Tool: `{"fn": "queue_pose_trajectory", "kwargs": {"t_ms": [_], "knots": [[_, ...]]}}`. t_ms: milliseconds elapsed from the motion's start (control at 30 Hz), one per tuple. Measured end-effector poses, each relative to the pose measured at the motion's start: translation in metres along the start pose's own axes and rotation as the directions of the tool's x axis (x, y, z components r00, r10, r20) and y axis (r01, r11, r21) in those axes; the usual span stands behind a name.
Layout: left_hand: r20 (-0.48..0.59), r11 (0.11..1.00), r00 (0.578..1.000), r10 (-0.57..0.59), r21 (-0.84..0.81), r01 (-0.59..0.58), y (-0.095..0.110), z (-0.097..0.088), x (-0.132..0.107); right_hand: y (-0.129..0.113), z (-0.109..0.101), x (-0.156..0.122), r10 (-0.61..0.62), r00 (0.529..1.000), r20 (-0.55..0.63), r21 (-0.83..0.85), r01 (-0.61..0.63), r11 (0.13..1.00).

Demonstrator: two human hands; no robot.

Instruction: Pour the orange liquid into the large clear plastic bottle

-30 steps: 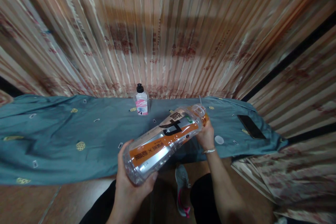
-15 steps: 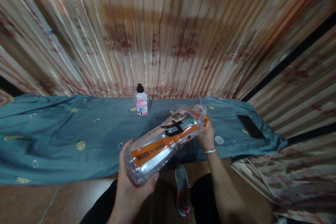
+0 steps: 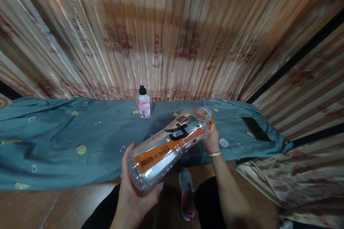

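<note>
A large clear plastic bottle (image 3: 166, 146) with an orange and silver label lies tilted in the air, its neck end up to the right. My left hand (image 3: 137, 193) cups its base, fingers and thumb wrapped round it. My right hand (image 3: 211, 137) is closed at the neck end, round an amber see-through container (image 3: 211, 120) that is mostly hidden. A thin pale stick (image 3: 204, 101) rises beside the bottle's neck. Just right of my right wrist, a white round disc (image 3: 224, 142) lies on the cloth.
A small clear bottle (image 3: 144, 105) with a black cap and pink label stands on the blue-green cloth (image 3: 104, 136). At the right lies a black phone (image 3: 256, 129). A pleated patterned curtain (image 3: 161, 35) hangs behind. Below is a grey shoe (image 3: 186, 186) on the floor.
The large bottle has turned very slightly on its long axis in my left hand. Otherwise both hands and the things on the cloth stay put; the view has shifted a little.
</note>
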State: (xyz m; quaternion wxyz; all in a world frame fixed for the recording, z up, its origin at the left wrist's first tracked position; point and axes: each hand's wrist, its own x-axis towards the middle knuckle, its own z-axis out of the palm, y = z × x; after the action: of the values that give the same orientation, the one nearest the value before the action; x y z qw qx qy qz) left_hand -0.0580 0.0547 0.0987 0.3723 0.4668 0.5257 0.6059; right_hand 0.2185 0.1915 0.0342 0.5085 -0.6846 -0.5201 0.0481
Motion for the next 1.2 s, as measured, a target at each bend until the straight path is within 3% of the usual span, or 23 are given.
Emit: {"fn": "queue_pose_trajectory", "kwargs": {"t_ms": [367, 733, 1200], "knots": [[0.023, 0.999, 0.999, -0.047, 0.003, 0.047, 0.007, 0.001, -0.003, -0.004, -0.003, -0.001, 0.013, 1.0, 0.021, 0.033, -0.013, 0.999], [0.031, 0.998, 0.999, -0.036, -0.044, 0.038, -0.004, 0.004, -0.005, -0.006, -0.008, 0.002, -0.015, 0.999, 0.041, 0.019, 0.014, 1.0], [0.019, 0.995, 0.998, -0.054, -0.084, 0.055, 0.001, 0.007, -0.01, -0.01, -0.006, 0.002, -0.058, 0.998, 0.021, 0.061, 0.056, 0.997]]}}
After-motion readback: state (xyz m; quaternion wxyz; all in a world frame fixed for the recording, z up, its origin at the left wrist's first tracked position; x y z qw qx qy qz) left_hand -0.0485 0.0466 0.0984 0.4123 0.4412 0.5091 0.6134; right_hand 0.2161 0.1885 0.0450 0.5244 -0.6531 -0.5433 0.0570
